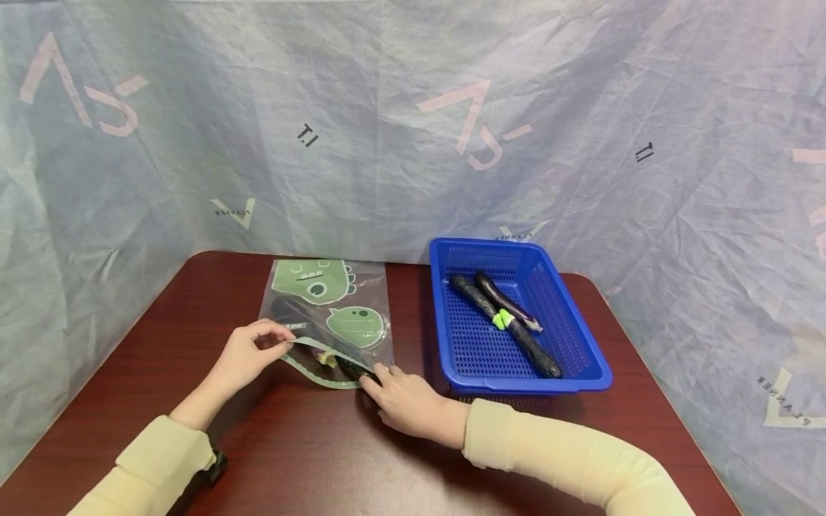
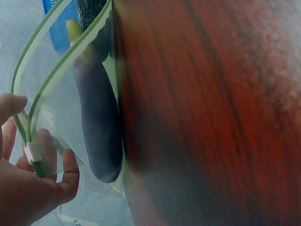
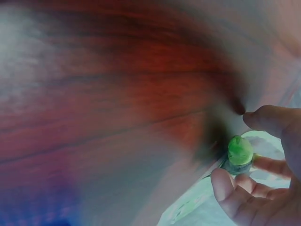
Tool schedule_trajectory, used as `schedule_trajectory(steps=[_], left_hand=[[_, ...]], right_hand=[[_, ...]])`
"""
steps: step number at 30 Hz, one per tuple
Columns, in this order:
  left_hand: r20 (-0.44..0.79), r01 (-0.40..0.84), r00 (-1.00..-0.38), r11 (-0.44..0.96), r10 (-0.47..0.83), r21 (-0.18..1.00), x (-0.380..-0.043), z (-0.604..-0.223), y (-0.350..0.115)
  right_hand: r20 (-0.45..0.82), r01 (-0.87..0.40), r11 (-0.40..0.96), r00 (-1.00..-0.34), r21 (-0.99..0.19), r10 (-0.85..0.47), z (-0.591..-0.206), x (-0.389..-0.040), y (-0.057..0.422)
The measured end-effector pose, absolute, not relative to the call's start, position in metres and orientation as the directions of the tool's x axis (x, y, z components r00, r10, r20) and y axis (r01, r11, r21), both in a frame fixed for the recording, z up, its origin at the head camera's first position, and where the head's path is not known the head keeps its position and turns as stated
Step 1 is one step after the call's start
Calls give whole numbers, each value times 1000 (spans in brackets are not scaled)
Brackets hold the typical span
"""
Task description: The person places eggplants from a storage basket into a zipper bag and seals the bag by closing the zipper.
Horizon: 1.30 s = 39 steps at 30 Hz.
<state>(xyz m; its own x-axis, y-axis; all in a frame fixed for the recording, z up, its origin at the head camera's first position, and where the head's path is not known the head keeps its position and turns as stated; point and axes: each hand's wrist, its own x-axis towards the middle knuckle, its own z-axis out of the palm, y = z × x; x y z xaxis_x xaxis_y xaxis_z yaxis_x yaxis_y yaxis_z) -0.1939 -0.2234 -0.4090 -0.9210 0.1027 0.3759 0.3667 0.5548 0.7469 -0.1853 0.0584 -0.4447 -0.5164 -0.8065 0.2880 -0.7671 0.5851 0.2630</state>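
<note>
A clear zip bag (image 1: 381,287) with green cartoon prints lies flat, its green-edged mouth toward me. My left hand (image 1: 254,355) pinches the left corner of that mouth, near the white slider (image 2: 33,153). Inside the bag is a dark eggplant (image 2: 101,127) with a pale green stem. Beside it, at the right side of the mouth, lies a dark bumpy cucumber-like vegetable (image 2: 94,14). My right hand (image 1: 409,401) is at its bright green end (image 3: 240,150); one finger touches that end, while the thumb stands apart.
To the right stands a blue perforated basket (image 1: 587,358). It holds a slim eggplant (image 1: 506,297) and two dark bumpy vegetables (image 1: 532,347) with bright green ends. A grey fabric curtain (image 1: 381,179) hangs behind the reddish-brown table (image 1: 310,459).
</note>
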Motion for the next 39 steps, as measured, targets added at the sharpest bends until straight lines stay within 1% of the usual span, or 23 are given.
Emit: schedule_trajectory(steps=[4, 14, 20, 24, 30, 36, 39], left_hand=[[377, 369, -921, 550, 104, 750, -195, -411, -224], [372, 363, -923, 547, 100, 754, -211, -437, -237], [377, 372, -921, 529, 103, 763, -211, -437, -238], [374, 366, -922, 534, 98, 762, -211, -436, -236], [379, 368, -920, 542, 97, 755, -201, -418, -227], [377, 366, -921, 544, 96, 755, -211, -434, -236], [371, 357, -924, 551, 92, 755, -209, -430, -234]], right_hand=[[293, -769, 587, -518, 251, -804, -447, -184, 62], [287, -778, 564, -493, 276, -821, -451, -184, 64], [294, -779, 564, -490, 273, -820, -445, -184, 64], [284, -769, 578, -510, 274, -812, -442, -184, 62], [287, -753, 598, -529, 274, -798, -436, -184, 56], [312, -748, 593, -511, 299, -801, -437, -189, 50], [317, -743, 584, -496, 328, -808, -437, -190, 46]])
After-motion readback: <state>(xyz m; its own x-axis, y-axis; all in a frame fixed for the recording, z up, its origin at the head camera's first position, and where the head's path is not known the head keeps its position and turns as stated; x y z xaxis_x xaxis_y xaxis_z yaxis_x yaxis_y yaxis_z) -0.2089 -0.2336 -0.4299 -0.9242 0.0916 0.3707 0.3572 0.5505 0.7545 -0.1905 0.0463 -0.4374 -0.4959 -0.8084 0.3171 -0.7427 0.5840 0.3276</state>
